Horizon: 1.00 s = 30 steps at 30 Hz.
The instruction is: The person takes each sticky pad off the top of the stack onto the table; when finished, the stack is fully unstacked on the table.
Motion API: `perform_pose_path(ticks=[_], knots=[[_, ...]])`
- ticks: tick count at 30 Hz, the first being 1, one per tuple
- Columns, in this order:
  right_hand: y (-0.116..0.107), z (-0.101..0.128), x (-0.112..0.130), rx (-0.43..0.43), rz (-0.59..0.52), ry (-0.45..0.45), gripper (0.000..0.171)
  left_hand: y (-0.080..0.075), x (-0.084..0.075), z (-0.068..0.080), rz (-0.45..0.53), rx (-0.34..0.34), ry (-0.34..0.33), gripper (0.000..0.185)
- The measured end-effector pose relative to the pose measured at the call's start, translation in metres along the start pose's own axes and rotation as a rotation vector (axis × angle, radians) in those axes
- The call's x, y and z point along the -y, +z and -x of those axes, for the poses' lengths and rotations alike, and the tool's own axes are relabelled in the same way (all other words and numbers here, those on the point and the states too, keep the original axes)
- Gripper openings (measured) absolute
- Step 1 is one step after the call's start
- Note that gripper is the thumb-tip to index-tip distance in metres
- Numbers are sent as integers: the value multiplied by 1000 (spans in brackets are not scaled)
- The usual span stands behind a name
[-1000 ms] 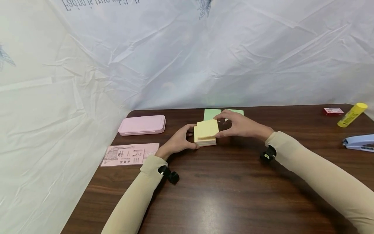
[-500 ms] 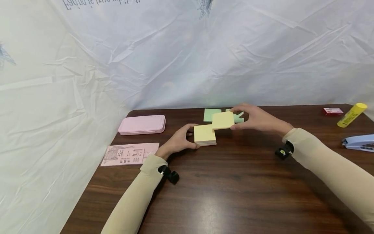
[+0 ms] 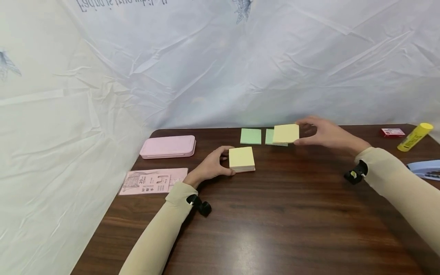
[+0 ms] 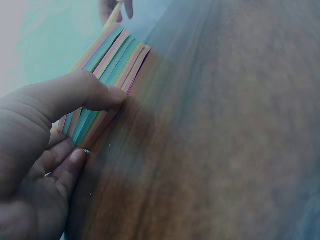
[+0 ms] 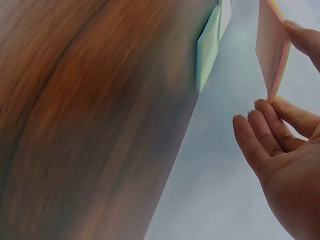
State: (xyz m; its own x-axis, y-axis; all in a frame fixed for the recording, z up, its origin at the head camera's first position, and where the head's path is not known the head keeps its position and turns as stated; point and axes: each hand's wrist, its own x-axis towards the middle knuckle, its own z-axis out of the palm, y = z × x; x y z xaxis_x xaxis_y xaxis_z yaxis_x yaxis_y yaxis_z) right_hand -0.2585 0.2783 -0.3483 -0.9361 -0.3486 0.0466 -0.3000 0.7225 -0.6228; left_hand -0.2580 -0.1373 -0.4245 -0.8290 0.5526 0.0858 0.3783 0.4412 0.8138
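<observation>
A yellow-topped pad of sticky notes (image 3: 241,159) lies on the dark wooden table (image 3: 275,214). My left hand (image 3: 214,166) grips its left side, thumb and fingers on the striped edge of the pad (image 4: 102,87). My right hand (image 3: 324,133) pinches a single yellow note (image 3: 286,133) lifted above the table, over the right one of two green notes (image 3: 250,136) lying flat at the back. In the right wrist view the held note (image 5: 272,50) stands edge-on between thumb and fingers.
A pink case (image 3: 167,146) and a pink printed card (image 3: 152,181) lie at the left. At the right are a red small box (image 3: 393,132), a yellow glue stick (image 3: 414,136) and a blue stapler (image 3: 424,169). A white wrinkled sheet (image 3: 220,68) hangs behind the table.
My right hand peeled the top yellow note off the pad and carried it right and back, above the green notes. The left hand stayed on the pad.
</observation>
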Motion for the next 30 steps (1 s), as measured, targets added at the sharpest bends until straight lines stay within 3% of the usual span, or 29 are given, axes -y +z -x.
perform_pose_path(ticks=[14,30], knots=[[-19,5,-45,-6,64,64,82,1,-2,0,-4,-5,1,86],[-20,6,-64,54,77,71,79,2,-2,-1,3,0,7,86]])
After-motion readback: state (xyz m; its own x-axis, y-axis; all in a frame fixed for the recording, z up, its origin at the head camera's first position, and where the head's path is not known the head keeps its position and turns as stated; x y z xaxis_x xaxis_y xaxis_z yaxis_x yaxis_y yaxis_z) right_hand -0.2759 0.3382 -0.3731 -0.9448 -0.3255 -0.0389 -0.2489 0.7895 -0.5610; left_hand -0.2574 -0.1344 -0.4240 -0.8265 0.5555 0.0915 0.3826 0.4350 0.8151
